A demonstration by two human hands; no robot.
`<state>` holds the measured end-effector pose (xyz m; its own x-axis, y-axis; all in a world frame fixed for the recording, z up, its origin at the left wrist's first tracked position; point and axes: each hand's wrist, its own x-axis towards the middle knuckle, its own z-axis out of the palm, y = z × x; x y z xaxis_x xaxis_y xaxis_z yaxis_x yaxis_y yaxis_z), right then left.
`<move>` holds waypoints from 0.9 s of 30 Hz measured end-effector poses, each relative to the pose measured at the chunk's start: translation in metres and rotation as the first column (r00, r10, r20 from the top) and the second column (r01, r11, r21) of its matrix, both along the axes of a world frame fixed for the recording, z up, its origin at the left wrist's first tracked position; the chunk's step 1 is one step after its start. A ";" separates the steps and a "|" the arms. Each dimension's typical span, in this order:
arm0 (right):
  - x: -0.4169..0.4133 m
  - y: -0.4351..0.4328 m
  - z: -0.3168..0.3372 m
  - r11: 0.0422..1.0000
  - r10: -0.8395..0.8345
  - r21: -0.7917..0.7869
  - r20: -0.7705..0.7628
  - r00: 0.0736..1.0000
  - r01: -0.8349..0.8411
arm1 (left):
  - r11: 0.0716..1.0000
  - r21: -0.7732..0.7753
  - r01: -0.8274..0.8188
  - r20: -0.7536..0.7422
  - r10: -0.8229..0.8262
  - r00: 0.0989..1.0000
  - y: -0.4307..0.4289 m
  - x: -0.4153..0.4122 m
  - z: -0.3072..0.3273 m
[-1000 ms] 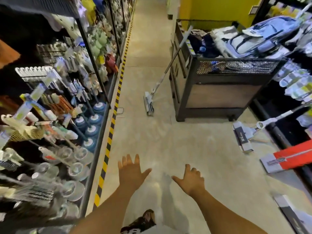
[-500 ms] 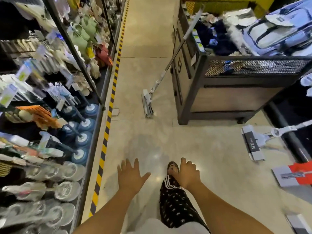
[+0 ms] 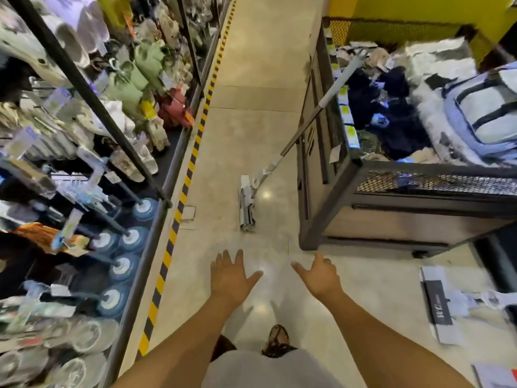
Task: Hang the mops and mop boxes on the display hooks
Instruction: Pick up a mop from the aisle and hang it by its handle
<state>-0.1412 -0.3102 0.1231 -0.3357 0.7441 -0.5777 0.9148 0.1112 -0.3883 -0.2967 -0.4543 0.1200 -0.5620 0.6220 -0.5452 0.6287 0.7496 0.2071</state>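
A flat mop [image 3: 246,201] stands on the aisle floor ahead, its long handle [image 3: 321,102] leaning up against the dark metal bin [image 3: 330,219]. A second flat mop head [image 3: 437,303] lies on the floor at the right edge. My left hand [image 3: 230,278] and my right hand [image 3: 319,277] are stretched out in front of me, fingers spread, holding nothing, a short way before the standing mop. Round blue mop heads [image 3: 124,242] hang on hooks in the left shelving.
Display shelving [image 3: 92,102] packed with hung goods runs along the left, edged by yellow-black floor tape [image 3: 179,208]. The bin on the right holds bags and cloth items [image 3: 419,107]. A box corner [image 3: 495,376] lies at the bottom right. My foot [image 3: 277,340] shows below.
I have walked forward along the aisle; the leaning mop and the bin are nearer. The red mop box has left view. Both hands stay open and held out.
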 end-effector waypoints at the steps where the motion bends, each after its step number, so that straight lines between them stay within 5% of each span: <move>1: -0.013 0.008 -0.002 1.000 0.011 0.002 -0.010 1.000 -0.011 | 1.000 -0.004 0.000 0.000 0.000 1.000 0.007 -0.007 -0.001; 7: -0.099 0.049 -0.019 0.998 0.027 -0.057 -0.017 0.999 -0.028 | 0.998 -0.048 -0.035 0.009 0.036 0.999 0.047 -0.093 -0.021; 20: -0.335 0.172 -0.004 0.961 -0.275 -0.057 -0.176 0.945 0.269 | 0.991 -0.047 0.122 -0.052 -0.124 0.991 0.201 -0.364 -0.034; 23: -0.361 0.196 0.008 0.911 -0.410 -0.089 -0.271 0.871 0.402 | 0.995 0.003 0.101 0.035 -0.101 0.994 0.246 -0.382 -0.026; 27: -0.372 0.245 0.031 0.772 -0.621 -0.181 -0.420 0.662 0.610 | 0.983 0.176 0.048 0.275 -0.096 0.957 0.314 -0.376 -0.014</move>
